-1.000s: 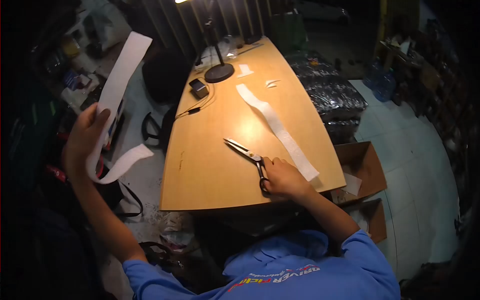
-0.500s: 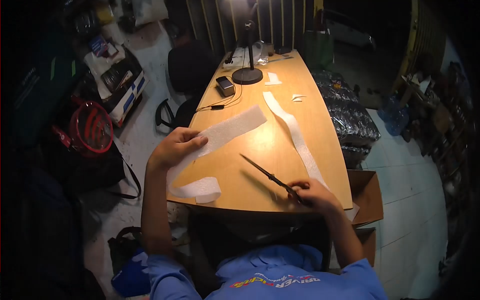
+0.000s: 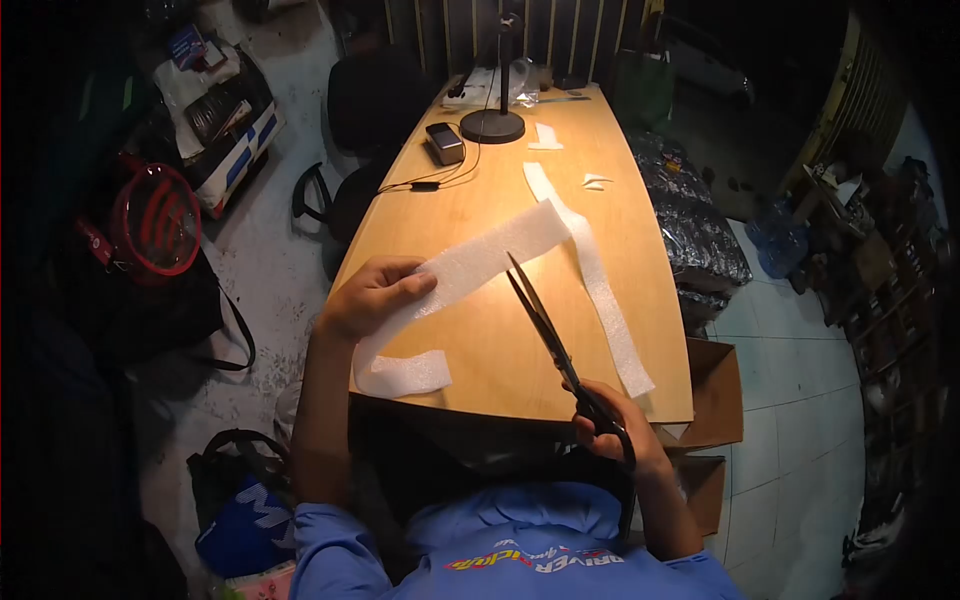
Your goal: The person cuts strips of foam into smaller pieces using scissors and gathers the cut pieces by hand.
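My left hand point(image 3: 380, 297) pinches a white foam strip point(image 3: 495, 245) between thumb and fingers above the table. The strip's free end points to the upper right, while its other end curls down onto the tabletop near the front left edge. In my right hand point(image 3: 617, 425) are black-handled scissors point(image 3: 548, 330), fingers wrapped round the handles. Their blades are slightly parted, with the tips close to the lower edge of the held strip. A second, longer foam strip point(image 3: 600, 290) lies on the table to the right.
Small white foam scraps point(image 3: 597, 182) lie on the wooden table point(image 3: 470, 350). A lamp base point(image 3: 492, 126) and a dark device point(image 3: 444, 145) with a cable stand at the far end. Cardboard boxes point(image 3: 716, 395) sit right of the table; a dark chair point(image 3: 375, 100) is at left.
My right hand has raised the scissors, turning the blades more upright and opening them slightly near the held strip. My left hand has shifted the strip a little to the right.
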